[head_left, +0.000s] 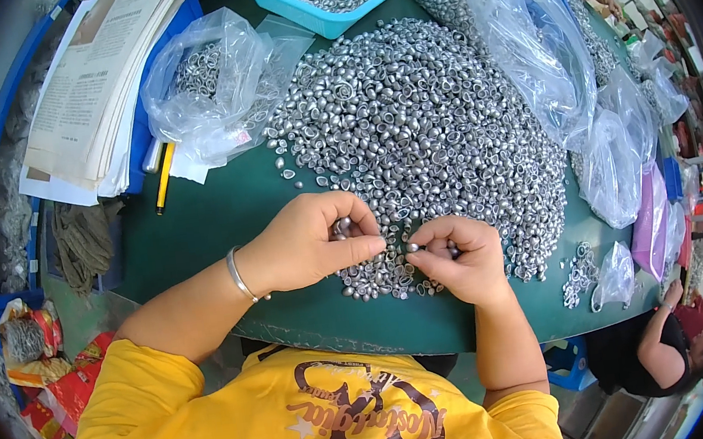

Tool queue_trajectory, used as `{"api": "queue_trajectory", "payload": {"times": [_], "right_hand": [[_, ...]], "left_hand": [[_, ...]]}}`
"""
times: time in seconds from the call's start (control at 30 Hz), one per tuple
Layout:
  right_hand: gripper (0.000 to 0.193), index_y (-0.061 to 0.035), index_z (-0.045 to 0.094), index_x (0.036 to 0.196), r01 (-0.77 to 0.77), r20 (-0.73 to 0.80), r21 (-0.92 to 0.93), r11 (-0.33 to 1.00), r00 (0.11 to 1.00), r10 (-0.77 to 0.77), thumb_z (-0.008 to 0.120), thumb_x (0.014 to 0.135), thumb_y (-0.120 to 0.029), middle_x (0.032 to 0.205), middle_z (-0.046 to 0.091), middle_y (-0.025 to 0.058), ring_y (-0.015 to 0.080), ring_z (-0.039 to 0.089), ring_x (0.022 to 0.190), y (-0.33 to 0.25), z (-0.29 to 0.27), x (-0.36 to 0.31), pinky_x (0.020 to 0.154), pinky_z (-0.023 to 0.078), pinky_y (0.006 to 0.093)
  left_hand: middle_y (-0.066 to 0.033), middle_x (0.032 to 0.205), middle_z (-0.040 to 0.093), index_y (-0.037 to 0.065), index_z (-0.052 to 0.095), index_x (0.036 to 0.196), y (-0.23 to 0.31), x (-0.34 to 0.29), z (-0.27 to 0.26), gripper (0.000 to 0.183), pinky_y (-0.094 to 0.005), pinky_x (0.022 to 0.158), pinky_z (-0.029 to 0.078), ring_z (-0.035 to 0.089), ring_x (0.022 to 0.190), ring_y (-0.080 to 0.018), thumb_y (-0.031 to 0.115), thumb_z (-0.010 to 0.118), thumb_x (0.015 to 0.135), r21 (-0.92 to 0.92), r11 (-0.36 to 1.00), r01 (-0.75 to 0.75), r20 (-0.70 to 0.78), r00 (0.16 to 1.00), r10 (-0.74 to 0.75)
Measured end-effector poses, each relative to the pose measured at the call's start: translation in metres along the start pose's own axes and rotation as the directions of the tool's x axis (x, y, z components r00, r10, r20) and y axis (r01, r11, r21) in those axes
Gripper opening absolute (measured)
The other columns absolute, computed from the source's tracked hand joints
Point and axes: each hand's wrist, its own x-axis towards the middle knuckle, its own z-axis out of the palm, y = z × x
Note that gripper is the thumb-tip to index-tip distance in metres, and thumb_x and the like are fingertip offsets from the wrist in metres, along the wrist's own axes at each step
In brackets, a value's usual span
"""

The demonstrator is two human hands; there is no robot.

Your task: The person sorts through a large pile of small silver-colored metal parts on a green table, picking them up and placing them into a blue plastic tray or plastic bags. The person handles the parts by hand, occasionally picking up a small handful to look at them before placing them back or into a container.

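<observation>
A wide heap of small silver-grey metal pieces [408, 109], rounded and hollow like little cups or rings, spreads over the green table [188, 229]. My left hand [316, 239], with a silver bangle at the wrist, is curled closed above the heap's near edge. Several of the metal pieces show inside its fingers. Beside it, my right hand [466, 257] pinches one small metal piece [413, 247] between thumb and forefinger, and more grey metal shows behind the thumb. The fingertips of both hands are close together but apart.
A blue basket [337, 20] of metal pieces stands behind the heap. Clear plastic bags [211, 88] lie left and right of it. A newspaper stack [98, 84] and a yellow pen [163, 182] are at left. Two other people [657, 349] sit at the right.
</observation>
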Motion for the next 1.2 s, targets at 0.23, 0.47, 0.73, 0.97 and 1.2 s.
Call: {"api": "queue_trajectory", "payload": {"times": [0.23, 0.47, 0.73, 0.97, 1.2], "right_hand": [[0.011, 0.0014, 0.05, 0.086, -0.163, 0.169, 0.911, 0.379, 0.985, 0.019, 0.058, 0.081, -0.004, 0.061, 0.042, 0.0004, 0.0055, 0.032, 0.047, 0.019, -0.012, -0.001, 0.04, 0.023, 0.0199], [0.009, 0.0012, 0.058, 0.082, -0.211, 0.178, 0.611, 0.763, 0.976, 0.127, 0.058, 0.078, -0.006, 0.066, 0.056, 0.0055, 0.0111, 0.046, 0.048, 0.001, -0.003, 0.009, 0.044, 0.037, 0.0221], [0.011, -0.0058, 0.056, 0.074, 0.161, 0.05, -0.617, 0.77, 0.985, -0.166, 0.061, 0.077, -0.015, 0.068, 0.056, 0.0105, 0.0303, 0.057, 0.056, -0.008, 0.028, 0.007, 0.05, 0.047, 0.0394], [0.009, -0.006, 0.057, 0.074, 0.171, 0.041, -0.682, 0.711, 0.98, -0.196, 0.061, 0.077, -0.014, 0.064, 0.055, 0.0088, 0.0288, 0.057, 0.053, 0.0, 0.029, 0.004, 0.047, 0.047, 0.0375], [0.007, -0.0058, 0.062, 0.08, 0.238, 0.039, -0.493, 0.837, 0.967, -0.252, 0.063, 0.076, -0.011, 0.068, 0.058, 0.0089, 0.0269, 0.058, 0.057, 0.004, 0.023, 0.012, 0.05, 0.047, 0.0349]], "left_hand": [[-0.011, 0.084, 0.061, -0.001, 0.056, 0.093, 0.003, 0.003, 0.001, 0.015, -0.0151, 0.045, 0.035, 0.047, 0.053, -0.0049, -0.001, 0.06, 0.079, -0.593, 0.789, 0.159, -0.023, 0.976, -0.214], [-0.0138, 0.092, 0.063, -0.004, 0.059, 0.1, -0.001, 0.006, -0.001, 0.019, -0.0194, 0.057, 0.049, 0.062, 0.076, -0.0163, 0.001, 0.058, 0.082, -0.62, 0.765, 0.173, -0.068, 0.96, -0.272], [-0.0107, 0.088, 0.062, -0.001, 0.058, 0.097, -0.004, 0.006, -0.005, 0.016, -0.025, 0.068, 0.053, 0.064, 0.082, -0.0197, -0.001, 0.059, 0.081, -0.694, 0.694, 0.191, -0.043, 0.952, -0.304], [-0.0089, 0.084, 0.062, 0.0, 0.059, 0.095, -0.006, 0.004, -0.007, 0.014, -0.0254, 0.068, 0.053, 0.064, 0.079, -0.0184, 0.0, 0.059, 0.081, -0.721, 0.67, 0.178, 0.01, 0.969, -0.246], [-0.0071, 0.083, 0.062, 0.0, 0.059, 0.098, -0.01, 0.004, -0.013, 0.015, -0.0252, 0.066, 0.052, 0.062, 0.074, -0.0144, 0.002, 0.056, 0.083, -0.774, 0.613, 0.163, 0.045, 0.978, -0.203]]}}
